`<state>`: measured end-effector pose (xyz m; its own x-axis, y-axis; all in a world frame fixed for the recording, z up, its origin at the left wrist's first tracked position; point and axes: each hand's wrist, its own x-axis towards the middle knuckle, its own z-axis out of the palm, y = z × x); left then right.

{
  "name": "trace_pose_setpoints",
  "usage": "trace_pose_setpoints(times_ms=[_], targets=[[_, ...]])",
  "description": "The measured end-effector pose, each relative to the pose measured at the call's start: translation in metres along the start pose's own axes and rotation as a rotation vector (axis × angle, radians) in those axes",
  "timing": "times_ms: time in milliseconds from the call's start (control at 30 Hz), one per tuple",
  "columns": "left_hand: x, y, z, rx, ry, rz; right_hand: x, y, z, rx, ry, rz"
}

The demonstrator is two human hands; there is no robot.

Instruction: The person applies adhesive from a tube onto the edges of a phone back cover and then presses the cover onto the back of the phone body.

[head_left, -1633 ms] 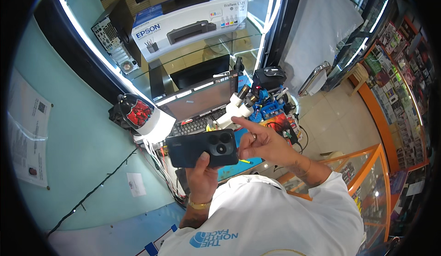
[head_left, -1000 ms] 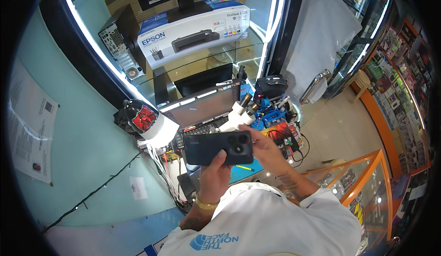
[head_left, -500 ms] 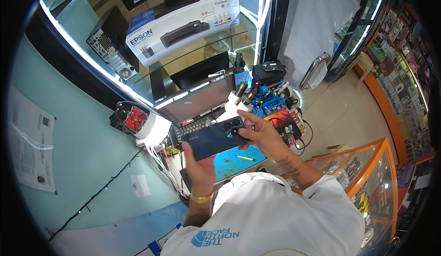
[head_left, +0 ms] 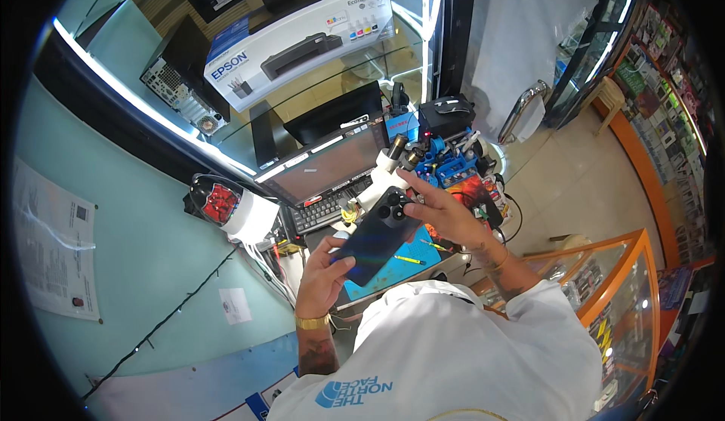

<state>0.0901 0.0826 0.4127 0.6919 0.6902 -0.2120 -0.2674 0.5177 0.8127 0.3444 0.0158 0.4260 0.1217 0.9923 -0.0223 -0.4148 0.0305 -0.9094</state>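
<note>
A dark smartphone (head_left: 370, 243) is held between my two hands, tilted, its back with the round camera lenses facing up. My left hand (head_left: 321, 274) closes on the lower left end, the thumb lying across the back. At the upper right end, my right hand (head_left: 445, 213) grips the edge by the lenses, its thumb beside them and its index finger stretched past the corner. The phone's screen side is hidden. Beneath it lies a blue work mat (head_left: 384, 275) bearing a thin yellow tool (head_left: 409, 259).
Behind the phone stand a white microscope (head_left: 383, 175), a keyboard (head_left: 321, 213) and a monitor (head_left: 332, 168). Blue tool holders (head_left: 453, 170) crowd the bench's right side. A white device with a red-and-black top (head_left: 253, 215) is at left. An orange-framed glass case (head_left: 604, 293) stands at right.
The phone has turned steeper, its left end dropping toward me. My left hand has shifted its hold, bringing the thumb onto the back. My right hand keeps gripping the lens end.
</note>
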Motion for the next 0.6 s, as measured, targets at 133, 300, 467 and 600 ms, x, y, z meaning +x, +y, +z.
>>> trace_pose_setpoints(times_ms=[133, 300, 467, 600], targets=[[0.023, -0.006, 0.032, 0.146, -0.170, -0.244, 0.005, -0.028, -0.017, -0.347, -0.207, 0.108], [0.058, -0.053, 0.067, 0.165, -0.008, -0.202, 0.029, 0.010, -0.089, -0.273, -0.238, 0.042], [0.070, -0.068, 0.084, -0.098, 0.239, -0.242, 0.025, 0.039, -0.281, -0.666, 0.433, 0.131], [0.063, -0.071, 0.076, -0.111, 0.327, -0.272, 0.022, 0.086, -0.395, -1.121, 0.616, 0.187]])
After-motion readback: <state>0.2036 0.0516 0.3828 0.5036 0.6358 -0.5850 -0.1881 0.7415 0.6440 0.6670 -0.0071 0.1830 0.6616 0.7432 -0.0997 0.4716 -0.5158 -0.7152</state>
